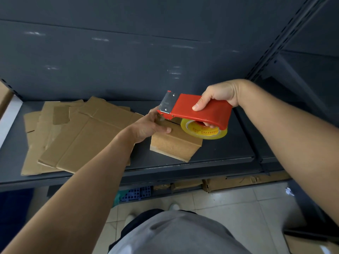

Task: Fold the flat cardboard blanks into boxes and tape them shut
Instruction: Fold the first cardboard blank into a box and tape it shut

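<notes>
Left hand [152, 125] presses box [174, 143] flaps flat, steadying seam. Right hand [218, 97], grip closed round tape dispenser [198, 111], blade forward over left fingers, ready to tape.

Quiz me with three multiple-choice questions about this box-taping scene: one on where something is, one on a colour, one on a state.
1. Where do the flat cardboard sheets lie?
A. Left of the folded box
B. On the floor
C. On top of the box

2. What colour is the tape dispenser?
A. Blue
B. Red
C. Green

3. What is the left hand doing?
A. Hanging free
B. Lifting a sheet
C. Pressing on the box

Answers: 1 A, the sheets are piled on the shelf to the box's left. 2 B, its body is red, in the right hand. 3 C, its fingers rest on the box top.
</notes>
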`<act>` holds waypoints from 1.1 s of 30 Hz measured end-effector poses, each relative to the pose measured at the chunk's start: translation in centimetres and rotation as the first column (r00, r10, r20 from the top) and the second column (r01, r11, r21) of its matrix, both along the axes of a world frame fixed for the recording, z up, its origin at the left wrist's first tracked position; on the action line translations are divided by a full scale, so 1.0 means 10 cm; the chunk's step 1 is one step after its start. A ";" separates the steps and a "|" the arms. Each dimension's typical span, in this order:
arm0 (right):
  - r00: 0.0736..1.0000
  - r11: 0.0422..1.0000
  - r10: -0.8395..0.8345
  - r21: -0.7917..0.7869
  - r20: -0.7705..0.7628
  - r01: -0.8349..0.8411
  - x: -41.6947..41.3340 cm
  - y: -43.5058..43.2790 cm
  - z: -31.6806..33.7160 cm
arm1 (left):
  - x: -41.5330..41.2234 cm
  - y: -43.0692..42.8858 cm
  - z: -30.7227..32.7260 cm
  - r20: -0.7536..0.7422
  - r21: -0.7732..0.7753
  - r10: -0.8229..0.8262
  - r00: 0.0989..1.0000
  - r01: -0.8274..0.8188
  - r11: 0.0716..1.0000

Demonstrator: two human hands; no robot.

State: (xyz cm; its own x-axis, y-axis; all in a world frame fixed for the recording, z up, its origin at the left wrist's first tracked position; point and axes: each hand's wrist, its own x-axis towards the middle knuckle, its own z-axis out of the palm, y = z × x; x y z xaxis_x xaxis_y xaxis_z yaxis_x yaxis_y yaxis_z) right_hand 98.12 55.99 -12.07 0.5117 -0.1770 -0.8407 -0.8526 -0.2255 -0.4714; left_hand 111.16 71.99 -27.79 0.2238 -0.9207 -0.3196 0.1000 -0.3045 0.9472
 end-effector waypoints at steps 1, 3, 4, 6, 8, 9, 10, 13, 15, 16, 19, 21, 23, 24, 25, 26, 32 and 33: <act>1.000 1.000 -0.004 -0.008 -0.011 0.004 -0.03 -0.02 0.00 | -0.01 0.00 0.00 -0.001 -0.011 -0.012 1.000 0.012 1.000; 1.000 1.000 -0.015 -0.019 -0.018 0.015 -0.09 -0.07 0.01 | 0.00 -0.01 -0.01 -0.012 -0.014 -0.025 1.000 0.024 1.000; 1.000 1.000 -0.011 -0.017 -0.021 0.011 -0.13 -0.09 0.01 | 0.00 -0.02 -0.01 -0.013 -0.008 -0.024 1.000 0.024 1.000; 1.000 1.000 -0.007 -0.009 -0.025 0.006 -0.20 -0.12 0.02 | 0.01 -0.03 -0.01 0.002 0.018 -0.032 0.999 0.032 0.999; 1.000 1.000 0.002 0.005 -0.025 -0.002 -0.25 -0.15 0.02 | 0.01 -0.04 -0.01 0.014 0.039 -0.041 0.999 0.040 0.998; 1.000 1.000 0.012 0.014 -0.024 -0.012 -0.27 -0.16 0.02 | 0.01 -0.05 0.00 0.016 0.046 -0.042 0.999 0.041 0.998; 0.999 1.000 0.023 0.021 -0.025 -0.022 -0.28 -0.17 0.01 | 0.00 -0.06 0.01 0.016 0.048 -0.048 0.999 0.047 0.998; 0.998 0.998 0.043 0.042 -0.040 -0.042 -0.31 -0.20 0.00 | -0.01 -0.08 0.01 0.012 0.065 -0.040 0.999 0.039 0.997; 0.998 0.997 0.051 0.065 -0.045 -0.048 -0.34 -0.22 0.00 | -0.01 -0.07 -0.01 0.000 0.091 -0.036 0.999 0.036 0.995; 0.997 0.996 0.055 0.077 -0.049 -0.051 -0.36 -0.23 0.00 | -0.01 -0.07 -0.01 -0.004 0.108 -0.039 0.999 0.039 0.993; 0.995 0.995 0.067 0.080 -0.067 -0.062 -0.38 -0.24 -0.03 | -0.04 -0.11 0.04 0.045 0.138 -0.064 0.997 0.057 0.989; 0.997 0.997 0.041 0.068 -0.060 -0.037 -0.38 -0.24 -0.04 | -0.06 -0.14 0.11 0.115 0.109 -0.058 0.992 0.046 0.993; 0.999 0.998 0.014 0.067 -0.039 -0.012 -0.40 -0.25 -0.05 | -0.08 -0.15 0.15 0.190 0.066 -0.073 0.979 0.061 0.996; 0.999 0.998 0.001 0.067 -0.032 0.001 -0.41 -0.25 -0.05 | -0.10 -0.13 0.16 0.227 0.063 -0.093 0.969 0.081 0.995; 1.000 0.998 -0.007 0.067 -0.028 0.009 -0.43 -0.26 -0.05 | -0.11 -0.12 0.16 0.251 0.065 -0.108 0.962 0.094 0.993; 1.000 0.998 -0.005 0.070 -0.028 0.007 -0.44 -0.27 -0.05 | -0.12 -0.12 0.15 0.253 0.068 -0.116 0.961 0.102 0.992; 0.999 0.993 0.034 0.117 -0.022 -0.031 -0.49 -0.26 -0.05 | -0.07 -0.16 0.14 0.316 0.135 -0.178 0.932 0.141 0.981; 0.999 0.992 0.031 0.126 -0.017 -0.028 -0.52 -0.27 -0.06 | -0.07 -0.17 0.15 0.328 0.150 -0.190 0.925 0.147 0.978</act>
State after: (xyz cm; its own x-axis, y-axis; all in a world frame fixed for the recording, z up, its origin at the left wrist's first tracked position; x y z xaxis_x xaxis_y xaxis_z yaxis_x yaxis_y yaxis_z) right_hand 92.97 53.30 -12.65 0.4987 -0.0541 -0.8651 -0.8556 -0.1907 -0.4813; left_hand 110.48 70.30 -26.33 0.1831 -0.9138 -0.3625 -0.2831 -0.4021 0.8707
